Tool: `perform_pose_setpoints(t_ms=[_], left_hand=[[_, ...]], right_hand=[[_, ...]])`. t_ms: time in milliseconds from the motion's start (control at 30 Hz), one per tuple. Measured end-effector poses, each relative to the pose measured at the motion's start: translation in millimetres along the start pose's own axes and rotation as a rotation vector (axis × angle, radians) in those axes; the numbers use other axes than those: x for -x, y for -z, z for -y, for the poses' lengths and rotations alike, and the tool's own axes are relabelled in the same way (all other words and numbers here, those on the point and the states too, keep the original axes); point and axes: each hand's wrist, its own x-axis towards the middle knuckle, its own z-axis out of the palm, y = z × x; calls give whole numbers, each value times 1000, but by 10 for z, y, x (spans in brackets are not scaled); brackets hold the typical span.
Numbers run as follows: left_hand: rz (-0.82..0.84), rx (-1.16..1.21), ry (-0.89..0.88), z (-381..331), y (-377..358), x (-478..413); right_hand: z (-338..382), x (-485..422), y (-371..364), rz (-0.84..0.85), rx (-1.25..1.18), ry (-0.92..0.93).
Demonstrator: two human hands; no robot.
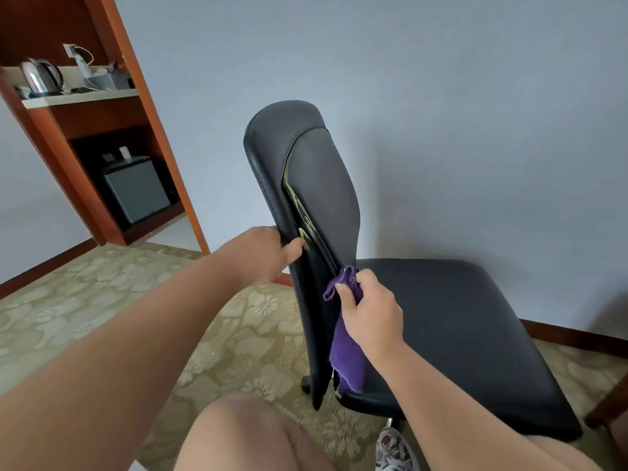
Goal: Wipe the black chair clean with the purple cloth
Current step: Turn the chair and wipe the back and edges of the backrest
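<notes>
At the backrest's (306,158) near edge, low down: left hand (272,253) is clamped on the rim of the chair (458,334), thumb on the near face, fingers curled round the far side and out of view. Likely reason: brace. A castor (306,385) shows under the frame on carpet (68,317), so an unheld chair would probably roll or swivel under a push.

Just below and to the right of that grip, right hand (368,314) is closed round the cloth (346,355), bunched at the top between thumb and curled fingers. The cloth sits against the backrest's edge seam; its free end hangs straight down from the fist toward the seat (475,368) joint.

Judgement: bunched hold gives a narrow pad, suited to working the groove rather than a flat panel. Seat, well right of both grips, looks not yet reached.
</notes>
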Motion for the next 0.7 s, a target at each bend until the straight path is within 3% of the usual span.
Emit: perform_pose_setpoints(t_ms=[300,367,567,700], left_hand=[[28,-163,6,-15,70,-20],[44,-90,10,5,69,-14],[47,-214,-115,126,130,-62],[21,-188,-110,167,143,-96]], right_hand=[[440,-166,56,-80,-94,92],[373,-133,24,-98,-52,115],[68,-11,-105,-118,30,121],[82,-55,-115,-78,-112,64]])
